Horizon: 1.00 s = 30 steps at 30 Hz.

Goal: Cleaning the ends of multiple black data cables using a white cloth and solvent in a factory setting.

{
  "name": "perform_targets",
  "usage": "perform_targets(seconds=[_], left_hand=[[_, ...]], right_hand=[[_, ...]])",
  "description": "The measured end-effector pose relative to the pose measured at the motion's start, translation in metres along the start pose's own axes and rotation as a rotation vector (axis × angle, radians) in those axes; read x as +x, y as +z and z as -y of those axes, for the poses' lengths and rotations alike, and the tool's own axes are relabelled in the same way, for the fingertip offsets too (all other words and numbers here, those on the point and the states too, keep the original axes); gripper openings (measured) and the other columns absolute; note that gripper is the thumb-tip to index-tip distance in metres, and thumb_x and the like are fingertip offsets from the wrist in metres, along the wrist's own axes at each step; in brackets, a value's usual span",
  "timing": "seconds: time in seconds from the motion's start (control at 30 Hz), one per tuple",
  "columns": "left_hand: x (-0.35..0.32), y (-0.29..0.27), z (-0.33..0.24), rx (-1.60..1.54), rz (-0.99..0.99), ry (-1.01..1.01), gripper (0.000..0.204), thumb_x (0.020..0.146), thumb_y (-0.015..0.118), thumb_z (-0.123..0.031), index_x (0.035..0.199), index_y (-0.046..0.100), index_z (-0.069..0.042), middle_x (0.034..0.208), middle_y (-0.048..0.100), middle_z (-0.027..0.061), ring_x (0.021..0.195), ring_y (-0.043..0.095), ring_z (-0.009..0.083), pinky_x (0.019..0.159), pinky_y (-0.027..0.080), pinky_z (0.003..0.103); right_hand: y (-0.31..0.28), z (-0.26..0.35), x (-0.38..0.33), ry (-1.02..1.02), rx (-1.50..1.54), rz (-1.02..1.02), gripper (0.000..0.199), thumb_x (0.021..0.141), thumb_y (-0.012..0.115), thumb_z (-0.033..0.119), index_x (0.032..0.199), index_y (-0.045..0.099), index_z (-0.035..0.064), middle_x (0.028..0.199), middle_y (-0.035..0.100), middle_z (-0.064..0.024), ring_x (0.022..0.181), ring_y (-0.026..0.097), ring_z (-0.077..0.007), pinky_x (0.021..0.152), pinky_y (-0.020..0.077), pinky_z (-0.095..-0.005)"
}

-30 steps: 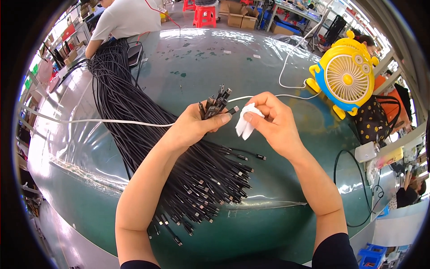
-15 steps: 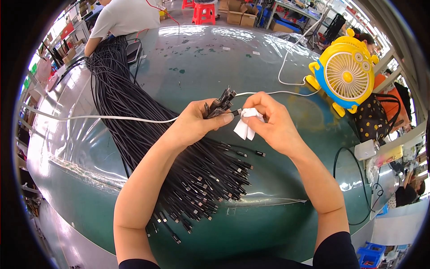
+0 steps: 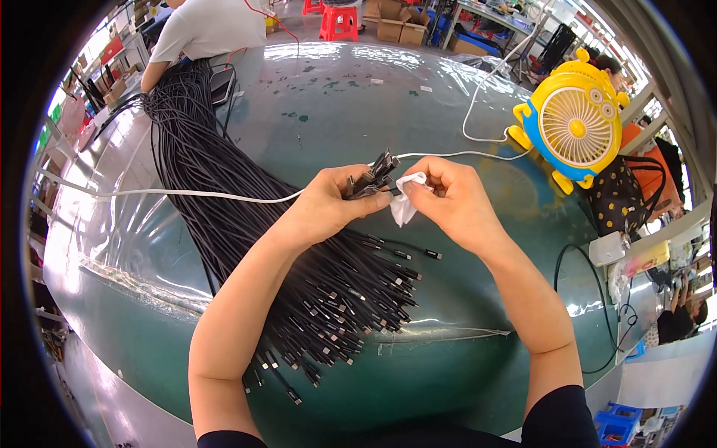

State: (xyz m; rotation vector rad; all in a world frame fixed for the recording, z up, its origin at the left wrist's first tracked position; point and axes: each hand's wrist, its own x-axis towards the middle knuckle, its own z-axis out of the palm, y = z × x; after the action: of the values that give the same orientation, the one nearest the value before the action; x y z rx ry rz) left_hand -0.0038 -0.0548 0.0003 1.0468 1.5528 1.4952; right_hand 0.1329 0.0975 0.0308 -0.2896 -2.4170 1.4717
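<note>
Head view: black cable bundle (image 3: 213, 160) lies on green desk (image 3: 448, 381), plug ends (image 3: 351, 302) fanned out at its near end. Left hand (image 3: 332, 205) over bundle's right edge, fingers wrapped round a clutch of black connectors (image 3: 377, 172). Right hand (image 3: 454, 198) right of bundle, fingers pinching white cloth (image 3: 404, 210) up against one connector's tip. White cord (image 3: 209, 197) crosses bundle; yellow-blue fan (image 3: 576, 123) well right of it.
</note>
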Motion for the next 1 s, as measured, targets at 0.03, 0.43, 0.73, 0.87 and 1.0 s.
perform_targets(seconds=[0.03,0.43,0.73,0.87,1.0], left_hand=[[0.0,0.0,0.001,0.0,-0.002,-0.001,0.012,0.086,0.069,-0.015,0.087,0.062,-0.005,0.069,0.049,-0.0062,0.066,0.042,0.004,0.06,0.033,0.022],[0.002,-0.001,0.008,0.011,-0.04,0.03,0.014,0.086,0.068,-0.017,0.088,0.063,-0.004,0.068,0.045,-0.0086,0.064,0.036,0.0036,0.058,0.03,0.023],[0.001,-0.005,0.005,-0.054,-0.075,-0.006,0.016,0.083,0.071,-0.015,0.092,0.064,-0.003,0.072,0.054,-0.0038,0.067,0.046,0.0065,0.062,0.037,0.024],[0.002,-0.006,0.003,-0.112,-0.116,-0.014,0.019,0.083,0.072,-0.016,0.092,0.064,-0.002,0.072,0.055,-0.0023,0.066,0.048,0.008,0.061,0.038,0.024],[0.001,-0.005,0.004,-0.114,-0.102,-0.028,0.021,0.083,0.073,-0.018,0.094,0.065,-0.002,0.073,0.056,-0.0016,0.067,0.048,0.0085,0.063,0.038,0.025]], right_hand=[[-0.001,0.001,0.002,0.016,0.013,0.029,0.015,0.085,0.058,0.009,0.092,0.061,-0.0036,0.076,0.063,-0.0059,0.072,0.058,-0.0095,0.066,0.0462,-0.0262],[-0.002,0.006,0.01,0.153,-0.056,0.112,0.012,0.086,0.057,0.01,0.087,0.06,-0.0014,0.072,0.06,-0.0003,0.069,0.054,-0.0051,0.062,0.0432,-0.0221],[0.013,-0.013,0.001,-0.035,-0.014,-0.018,0.014,0.082,0.061,0.008,0.09,0.059,-0.0027,0.075,0.062,-0.0058,0.066,0.054,-0.0089,0.061,0.0437,-0.0265],[0.012,-0.018,-0.004,-0.021,0.102,-0.011,0.014,0.083,0.061,0.008,0.092,0.059,-0.003,0.077,0.063,-0.0056,0.069,0.056,-0.0088,0.062,0.0444,-0.0255],[0.009,-0.002,-0.004,-0.001,0.213,-0.026,0.014,0.085,0.06,0.01,0.09,0.059,-0.003,0.074,0.062,-0.0046,0.068,0.056,-0.0081,0.061,0.0441,-0.0255]])
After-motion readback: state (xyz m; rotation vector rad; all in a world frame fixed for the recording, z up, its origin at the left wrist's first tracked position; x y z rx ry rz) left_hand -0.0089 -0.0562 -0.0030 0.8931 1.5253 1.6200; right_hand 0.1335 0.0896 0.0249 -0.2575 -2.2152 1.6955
